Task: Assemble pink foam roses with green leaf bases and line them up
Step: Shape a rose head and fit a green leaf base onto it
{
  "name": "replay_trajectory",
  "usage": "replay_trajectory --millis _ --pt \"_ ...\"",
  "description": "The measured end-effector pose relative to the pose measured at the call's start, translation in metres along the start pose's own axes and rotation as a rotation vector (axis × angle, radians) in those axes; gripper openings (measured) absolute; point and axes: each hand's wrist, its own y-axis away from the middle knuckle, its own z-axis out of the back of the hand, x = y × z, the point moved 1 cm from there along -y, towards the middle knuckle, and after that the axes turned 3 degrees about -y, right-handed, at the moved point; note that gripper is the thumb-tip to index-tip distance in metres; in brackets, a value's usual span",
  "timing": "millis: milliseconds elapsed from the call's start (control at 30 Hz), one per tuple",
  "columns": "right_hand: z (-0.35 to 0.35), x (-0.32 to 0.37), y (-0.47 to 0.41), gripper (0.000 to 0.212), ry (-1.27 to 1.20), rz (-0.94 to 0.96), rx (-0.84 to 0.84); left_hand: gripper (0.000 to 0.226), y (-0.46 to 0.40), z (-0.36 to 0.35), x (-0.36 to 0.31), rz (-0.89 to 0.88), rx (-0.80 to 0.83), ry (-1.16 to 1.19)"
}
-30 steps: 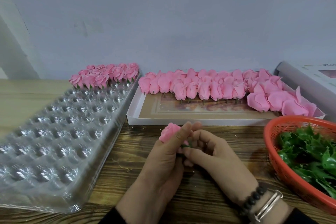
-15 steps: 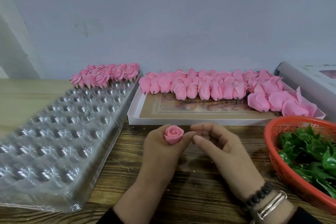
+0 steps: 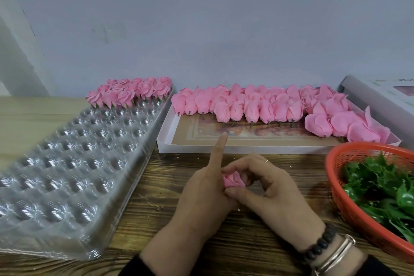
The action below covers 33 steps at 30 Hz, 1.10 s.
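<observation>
Pink rose sits pinched between your hands: right hand now curls over it, while left hand grips, forefinger newly raised.

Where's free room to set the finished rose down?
Free: the empty cups of the clear tray in front of its far row of finished roses; the bare floor of the white box in front of its roses; the wood strip between tray and left hand. Crowded: the back of the box and the red basket, full of leaves.
</observation>
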Motion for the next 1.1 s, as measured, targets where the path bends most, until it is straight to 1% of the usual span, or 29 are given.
replay_trajectory --millis 100,167,267,333,367,400,500,533,600,733,833,867,933,967,1000,1033,1067,1100 --pt "-0.001 -0.003 -0.001 0.023 0.002 -0.024 -0.014 0.100 0.000 -0.001 -0.001 -0.017 0.032 0.038" --pt "-0.001 -0.003 -0.001 0.017 -0.028 -0.044 -0.052 0.100 0.000 -0.002 -0.001 -0.035 0.031 0.075" --pt "0.001 -0.006 -0.001 0.022 -0.057 -0.084 -0.159 0.105 0.001 -0.003 0.002 -0.047 -0.012 0.115" --pt "0.004 -0.009 -0.003 0.022 -0.127 -0.120 -0.234 0.106 0.000 -0.003 0.005 0.000 -0.029 0.138" --pt "0.005 -0.010 -0.003 0.020 -0.164 -0.139 -0.253 0.102 -0.001 -0.004 0.007 0.018 -0.024 0.121" --pt "0.006 -0.011 -0.003 0.018 -0.195 -0.156 -0.259 0.093 -0.001 -0.005 0.008 0.027 -0.014 0.089" --pt "0.004 -0.006 -0.002 0.018 -0.222 -0.166 -0.217 0.047 -0.003 -0.007 0.009 0.005 -0.026 0.042" --pt "0.002 -0.004 -0.001 0.020 -0.195 -0.149 -0.187 0.040 -0.003 -0.007 0.009 0.002 -0.042 0.043" --pt "-0.001 -0.001 0.000 0.020 -0.090 -0.079 -0.120 0.035 -0.003 -0.007 0.010 0.010 -0.043 0.066" --pt "0.002 0.002 0.000 0.015 0.176 0.068 -0.011 0.036 -0.003 -0.009 0.008 0.030 -0.002 0.142" --pt "0.003 0.003 0.000 0.004 0.278 0.145 0.028 0.029 -0.003 -0.010 0.005 0.023 0.042 0.185" --pt "0.003 0.003 0.000 0.003 0.291 0.152 0.033 0.025 -0.002 -0.009 0.004 0.007 0.059 0.172" --pt "0.003 0.003 0.001 0.004 0.304 0.151 0.045 0.028 -0.001 -0.006 0.002 -0.014 0.085 0.195" --pt "0.003 0.002 0.001 0.004 0.278 0.135 0.043 0.028 -0.001 -0.006 0.001 -0.018 0.097 0.247" --pt "0.003 0.003 0.001 0.005 0.193 0.097 0.024 0.027 -0.001 -0.005 0.000 -0.014 0.106 0.308" --pt "0.004 0.006 0.000 0.007 0.035 0.037 -0.018 0.026 -0.001 -0.004 -0.002 -0.011 0.103 0.351" --pt "0.006 0.007 -0.002 0.014 -0.113 -0.025 -0.091 0.026 -0.001 -0.004 -0.003 -0.011 0.087 0.375" --pt "0.008 0.008 -0.006 0.022 -0.205 -0.049 -0.174 0.028 -0.002 -0.005 -0.003 -0.017 0.064 0.376"
